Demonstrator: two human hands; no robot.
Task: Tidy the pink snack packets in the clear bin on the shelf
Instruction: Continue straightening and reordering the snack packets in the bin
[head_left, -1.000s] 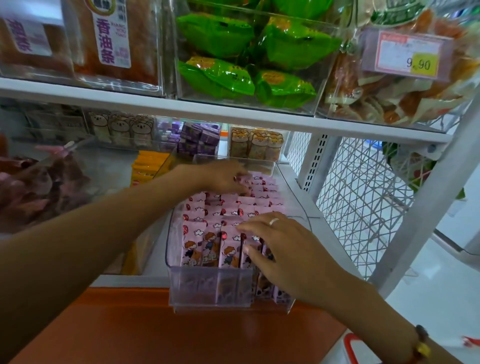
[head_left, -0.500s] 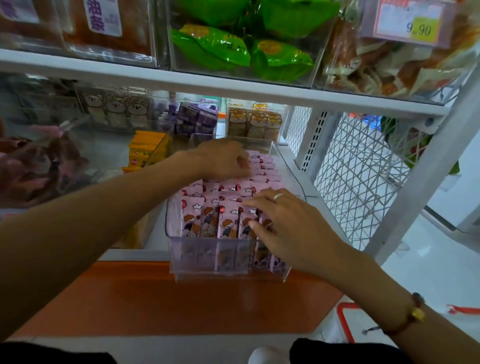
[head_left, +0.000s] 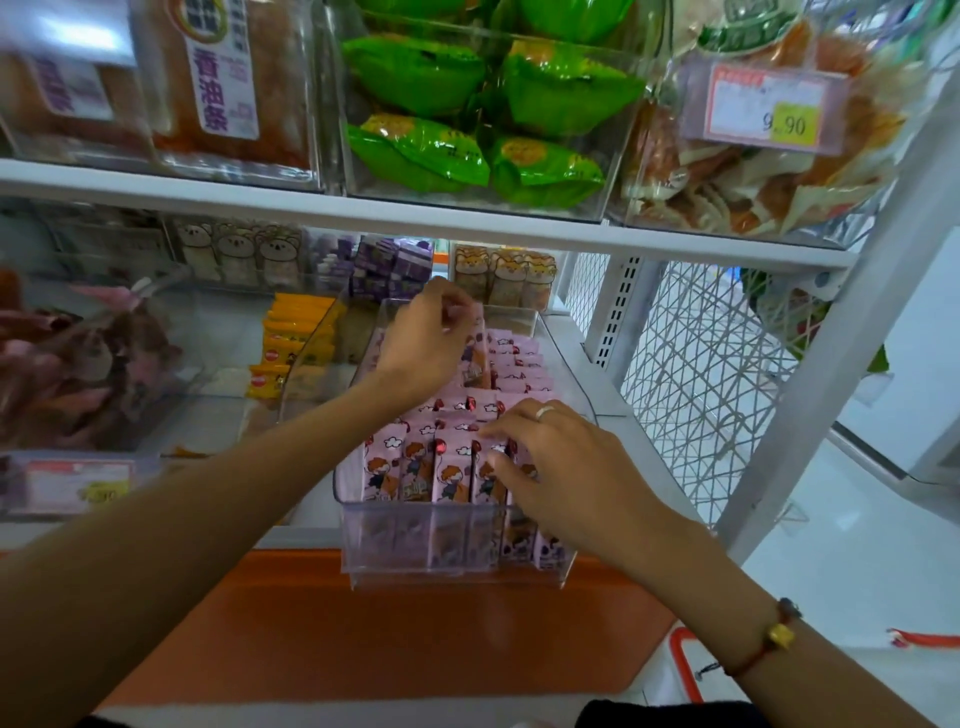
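Observation:
A clear bin (head_left: 395, 551) stands on the lower white shelf, packed with rows of upright pink snack packets (head_left: 415, 462) printed with a cartoon figure. My left hand (head_left: 421, 338) is over the bin's back half and pinches one pink packet (head_left: 475, 353), lifted above the rows. My right hand (head_left: 561, 467) lies on the front right packets, fingers spread and bent, fingertips pressing on their tops. A ring is on one finger.
Yellow packets (head_left: 291, 343) fill the bin to the left. Purple boxes (head_left: 389, 267) and bear-print packs (head_left: 504, 275) stand behind. The upper shelf (head_left: 467, 228) carries green packets (head_left: 467, 109) and a 9.90 price tag (head_left: 769, 109). Wire mesh (head_left: 691, 374) closes the right side.
My left hand has risen from the back rows and now lifts a pink packet. My right hand stays on the front right packets.

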